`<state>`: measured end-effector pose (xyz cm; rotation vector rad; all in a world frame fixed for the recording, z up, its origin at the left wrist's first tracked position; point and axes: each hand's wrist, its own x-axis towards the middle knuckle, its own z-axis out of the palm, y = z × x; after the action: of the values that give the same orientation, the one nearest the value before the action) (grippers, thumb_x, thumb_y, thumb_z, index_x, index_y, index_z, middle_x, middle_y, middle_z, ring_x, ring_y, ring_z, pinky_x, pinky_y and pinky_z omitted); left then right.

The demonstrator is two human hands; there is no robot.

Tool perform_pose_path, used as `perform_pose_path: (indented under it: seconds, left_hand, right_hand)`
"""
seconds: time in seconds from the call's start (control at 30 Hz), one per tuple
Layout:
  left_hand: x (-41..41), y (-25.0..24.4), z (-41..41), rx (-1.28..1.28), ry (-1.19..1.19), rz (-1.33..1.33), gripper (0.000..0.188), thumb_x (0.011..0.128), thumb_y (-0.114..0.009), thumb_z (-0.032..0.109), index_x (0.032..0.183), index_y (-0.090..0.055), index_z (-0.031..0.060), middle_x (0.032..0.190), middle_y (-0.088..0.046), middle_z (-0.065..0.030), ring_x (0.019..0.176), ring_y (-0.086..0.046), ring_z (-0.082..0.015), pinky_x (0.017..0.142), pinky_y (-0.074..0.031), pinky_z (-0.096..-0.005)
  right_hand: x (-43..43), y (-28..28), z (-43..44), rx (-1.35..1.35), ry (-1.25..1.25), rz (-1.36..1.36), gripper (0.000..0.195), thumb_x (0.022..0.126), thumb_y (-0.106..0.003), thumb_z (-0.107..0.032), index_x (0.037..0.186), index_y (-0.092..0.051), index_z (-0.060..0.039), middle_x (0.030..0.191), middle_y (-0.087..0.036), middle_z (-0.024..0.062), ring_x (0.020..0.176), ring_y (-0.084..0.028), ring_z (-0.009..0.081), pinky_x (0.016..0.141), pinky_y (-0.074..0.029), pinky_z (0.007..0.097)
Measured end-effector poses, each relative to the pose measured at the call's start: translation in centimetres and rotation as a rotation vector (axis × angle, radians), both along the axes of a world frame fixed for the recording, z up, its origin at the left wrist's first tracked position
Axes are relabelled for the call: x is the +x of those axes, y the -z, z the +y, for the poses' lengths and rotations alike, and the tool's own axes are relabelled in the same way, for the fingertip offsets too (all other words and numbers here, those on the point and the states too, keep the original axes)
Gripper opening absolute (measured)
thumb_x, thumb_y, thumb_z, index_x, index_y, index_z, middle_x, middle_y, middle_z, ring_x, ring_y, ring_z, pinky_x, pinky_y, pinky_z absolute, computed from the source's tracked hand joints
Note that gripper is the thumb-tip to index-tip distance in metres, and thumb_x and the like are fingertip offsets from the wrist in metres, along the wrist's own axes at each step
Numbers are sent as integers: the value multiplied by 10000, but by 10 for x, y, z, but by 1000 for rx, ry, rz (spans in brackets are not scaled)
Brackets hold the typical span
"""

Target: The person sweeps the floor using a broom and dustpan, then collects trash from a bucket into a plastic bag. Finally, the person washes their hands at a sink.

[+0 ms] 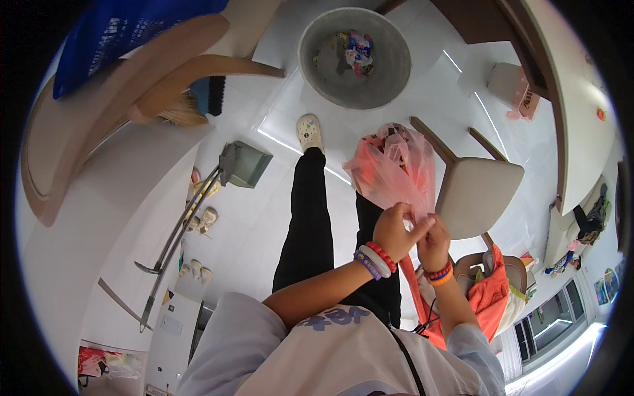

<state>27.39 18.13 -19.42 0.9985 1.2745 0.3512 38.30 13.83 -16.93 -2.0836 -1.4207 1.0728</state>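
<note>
A filled pink translucent plastic bag [394, 163] hangs in front of my right leg, with dark and red contents showing faintly through it. Its gathered top is pinched in both hands. My left hand [398, 230] grips the neck of the bag from the left, a loop of film showing by its thumb. Close against it, my right hand [434, 241] holds the same gathered plastic with bent fingers. The thumbs and fingertips almost meet. What the bag holds cannot be told.
Ahead on the tiled floor stands a large grey bin [354, 94] with crumpled wrappers inside. A beige chair [480, 198] is close at right, below a table [579, 133]. A long-handled dustpan [247, 163] and shoes [208, 220] are at left. A small lined bin [505, 81] stands farther right.
</note>
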Motion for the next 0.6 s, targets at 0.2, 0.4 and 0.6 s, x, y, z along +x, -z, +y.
perform_pose_path:
  seconds: [0.2,0.4,0.6]
  left_hand:
    - [-3,73,-39,-15,-92,145,125,788,-481,126,772,-504,4,708,-559,-180,672,-538,-359,591,-432,-389]
    - [-21,120,-55,-196,-591,-160,204,915,-369,170,905,-481,-1,614,-521,-49,553,-532,-145,622,-471,-284]
    - [-43,140,-35,-263,-636,-124,246,925,-367,183,1034,-511,15,584,-342,27,486,-327,-54,633,-489,-269]
  right_hand:
    - [-2,74,-16,35,23,66,230,665,-569,50,888,-585,-2,732,-536,122,609,-514,249,543,-417,305]
    - [11,127,-29,-137,171,258,427,642,-674,19,1047,-555,-43,858,-584,53,526,-397,108,513,-387,220]
    - [42,186,-17,-83,599,363,203,830,-528,-60,1015,-523,22,859,-580,51,738,-530,87,646,-434,213]
